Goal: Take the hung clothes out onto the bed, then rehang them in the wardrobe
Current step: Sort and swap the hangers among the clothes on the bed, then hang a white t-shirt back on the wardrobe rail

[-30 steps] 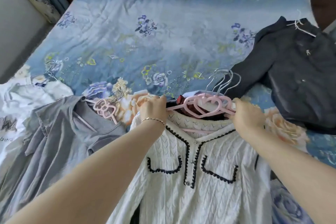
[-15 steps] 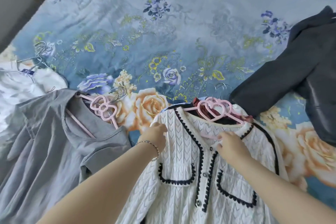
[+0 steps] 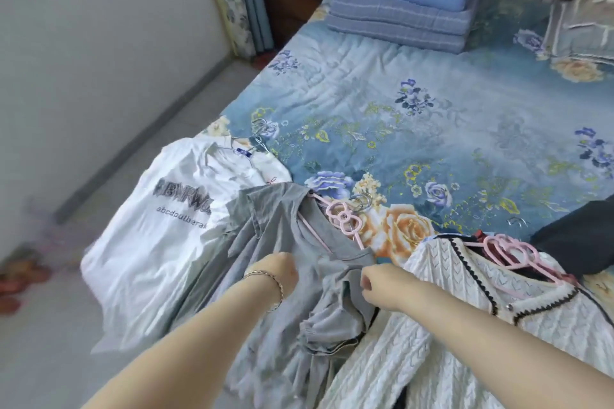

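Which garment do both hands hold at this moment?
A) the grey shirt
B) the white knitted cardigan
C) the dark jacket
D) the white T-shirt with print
A: the left hand and the right hand both grip the bunched fabric of the grey shirt.

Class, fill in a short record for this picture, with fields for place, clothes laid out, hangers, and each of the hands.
Place: bed with blue floral cover; folded blue blankets at its head
Clothes, left to right: white printed T-shirt, grey top, white knit cardigan, dark jacket
Hangers: pink hanger in the grey top; pink hangers at the cardigan's neck
Left hand: on the grey top, fingers curled into the fabric
Right hand: pinches the grey top's bunched sleeve
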Available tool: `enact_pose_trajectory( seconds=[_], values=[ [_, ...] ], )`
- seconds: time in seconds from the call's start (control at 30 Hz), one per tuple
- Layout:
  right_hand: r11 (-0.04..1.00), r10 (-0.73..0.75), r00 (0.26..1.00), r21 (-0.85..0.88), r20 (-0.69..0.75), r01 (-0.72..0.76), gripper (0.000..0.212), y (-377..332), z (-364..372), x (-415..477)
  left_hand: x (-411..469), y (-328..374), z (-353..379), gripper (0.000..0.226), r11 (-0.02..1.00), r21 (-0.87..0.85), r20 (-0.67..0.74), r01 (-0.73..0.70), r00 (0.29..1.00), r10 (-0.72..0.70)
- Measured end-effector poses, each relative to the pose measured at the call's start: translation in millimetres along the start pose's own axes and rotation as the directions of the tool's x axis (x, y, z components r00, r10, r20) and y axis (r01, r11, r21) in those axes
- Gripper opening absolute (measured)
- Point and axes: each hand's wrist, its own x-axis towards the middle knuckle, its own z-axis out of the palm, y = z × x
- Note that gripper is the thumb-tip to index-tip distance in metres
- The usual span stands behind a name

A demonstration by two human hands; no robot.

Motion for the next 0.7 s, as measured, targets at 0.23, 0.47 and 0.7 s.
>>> enact_pose_trajectory(
  seconds=[0.23, 0.47, 0.7],
  values=[
    [0.998, -0.010, 0.995, 0.066, -0.095, 0.016, 0.020, -155.5, -5.8, 20.0, -48.1, -172.2, -58.1, 0.031, 1.000, 0.010, -0.091, 0.018, 0.996, -0.017],
    [0.997, 0.041, 0.983, 0.075, -0.178, -0.028, 0.010, -226.7, -20.4, 94.7, -1.4, -290.0, -89.5, 0.028, 0.974, -0.174, -0.125, 0.148, 0.977, -0.171],
    [0.995, 0.059, 0.965, 0.097, -0.256, -0.035, 0.020, -264.0, -53.9, 228.9, 113.0, -335.6, -111.8, 0.015, 0.934, -0.295, -0.147, 0.203, 0.956, -0.255]
  ],
)
